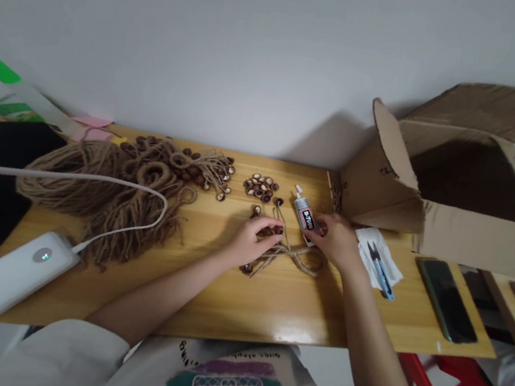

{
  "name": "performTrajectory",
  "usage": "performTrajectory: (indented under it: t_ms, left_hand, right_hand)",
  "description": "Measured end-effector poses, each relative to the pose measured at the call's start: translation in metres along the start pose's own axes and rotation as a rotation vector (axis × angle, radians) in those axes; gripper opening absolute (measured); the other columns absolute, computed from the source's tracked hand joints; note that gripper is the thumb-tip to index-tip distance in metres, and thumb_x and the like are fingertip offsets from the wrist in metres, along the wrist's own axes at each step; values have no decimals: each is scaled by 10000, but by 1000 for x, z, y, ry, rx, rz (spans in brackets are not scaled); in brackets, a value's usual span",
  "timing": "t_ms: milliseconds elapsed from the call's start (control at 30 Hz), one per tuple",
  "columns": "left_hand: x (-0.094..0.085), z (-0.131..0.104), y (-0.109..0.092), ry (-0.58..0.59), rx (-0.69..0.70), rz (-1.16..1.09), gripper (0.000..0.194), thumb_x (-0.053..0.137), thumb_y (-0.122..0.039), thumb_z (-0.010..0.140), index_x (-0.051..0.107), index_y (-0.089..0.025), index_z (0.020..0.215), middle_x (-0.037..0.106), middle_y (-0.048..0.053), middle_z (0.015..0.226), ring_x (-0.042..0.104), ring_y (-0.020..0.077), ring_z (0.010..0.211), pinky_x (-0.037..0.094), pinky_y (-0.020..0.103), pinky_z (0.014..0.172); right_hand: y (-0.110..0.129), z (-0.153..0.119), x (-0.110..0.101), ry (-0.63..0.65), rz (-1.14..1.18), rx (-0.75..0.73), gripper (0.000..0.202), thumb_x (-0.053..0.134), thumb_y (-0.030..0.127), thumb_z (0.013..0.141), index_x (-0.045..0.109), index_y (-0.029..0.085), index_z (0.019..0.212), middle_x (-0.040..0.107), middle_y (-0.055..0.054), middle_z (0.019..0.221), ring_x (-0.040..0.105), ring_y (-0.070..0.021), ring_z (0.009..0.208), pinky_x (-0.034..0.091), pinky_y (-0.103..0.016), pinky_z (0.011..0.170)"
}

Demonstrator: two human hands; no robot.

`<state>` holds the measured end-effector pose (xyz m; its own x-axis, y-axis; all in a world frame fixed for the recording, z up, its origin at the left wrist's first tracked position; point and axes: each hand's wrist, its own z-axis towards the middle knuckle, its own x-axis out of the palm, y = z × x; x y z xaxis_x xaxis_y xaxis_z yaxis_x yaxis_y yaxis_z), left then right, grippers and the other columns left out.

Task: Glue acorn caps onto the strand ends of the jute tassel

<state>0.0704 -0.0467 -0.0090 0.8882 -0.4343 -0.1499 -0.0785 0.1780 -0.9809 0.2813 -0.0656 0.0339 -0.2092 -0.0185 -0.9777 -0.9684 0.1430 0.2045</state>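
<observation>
My left hand [255, 241] has its thumb and fingers closed around a small brown cap, mostly covered by the fingertips. Below and beside it lies a knotted jute cord [294, 252] with a loop on the right and loose strands on the left. My right hand [338, 239] grips the lower end of a B-7000 glue tube [302, 207], which lies slanted with its white nozzle pointing away. Several brown caps with pale insides [261, 187] sit in a pile beyond my left hand. One more cap [278, 202] is at the tip of an upward strand.
A large heap of jute cord [76, 172] covers the left side, crossed by a white cable from a power bank [5, 291]. To the right are an open cardboard box [377, 198], blue-handled thread snips [383, 276] on white tissue, and a phone [447, 302].
</observation>
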Motion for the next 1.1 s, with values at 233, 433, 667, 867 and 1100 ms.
performTrajectory:
  t_ms: [233, 433, 667, 867, 1100]
  left_hand:
    - [2, 0, -2, -3, -12, -22, 236, 623, -188, 784, 665, -137, 1010, 696, 75, 961, 632, 151, 852, 508, 268, 786]
    - [3, -1, 2, -9, 6, -37, 236, 627, -171, 780, 666, -142, 1010, 702, 70, 949, 634, 143, 837, 505, 265, 789]
    - [2, -1, 0, 2, -4, -42, 234, 635, -161, 774, 666, -141, 1004, 697, 67, 945, 631, 138, 846, 499, 254, 789]
    - [1, -1, -1, 28, 0, -70, 224, 644, -136, 759, 661, -148, 981, 687, 66, 952, 629, 134, 862, 505, 258, 809]
    - [2, 0, -1, 44, -50, -95, 235, 653, -124, 753, 629, -143, 986, 686, 74, 977, 631, 141, 882, 506, 272, 820]
  right_hand:
    - [2, -4, 5, -91, 182, 39, 156, 689, 304, 668, 648, 167, 607, 619, -43, 674, 518, -167, 652, 284, -262, 582]
    - [-1, -20, 10, -264, 500, 111, 341, 555, 452, 714, 672, 147, 618, 585, -31, 586, 483, -143, 547, 312, -257, 523]
    - [-2, -50, 9, -772, 1169, 243, 296, 751, 427, 609, 653, 159, 684, 627, 6, 683, 567, -129, 633, 462, -265, 599]
    - [9, -61, -15, -795, 1675, 420, 353, 809, 368, 542, 557, 158, 674, 553, 55, 554, 475, -63, 421, 321, -153, 306]
    - [35, -27, -34, -201, 1778, 578, 327, 731, 356, 685, 472, 173, 603, 469, 74, 437, 338, -26, 295, 208, -119, 248]
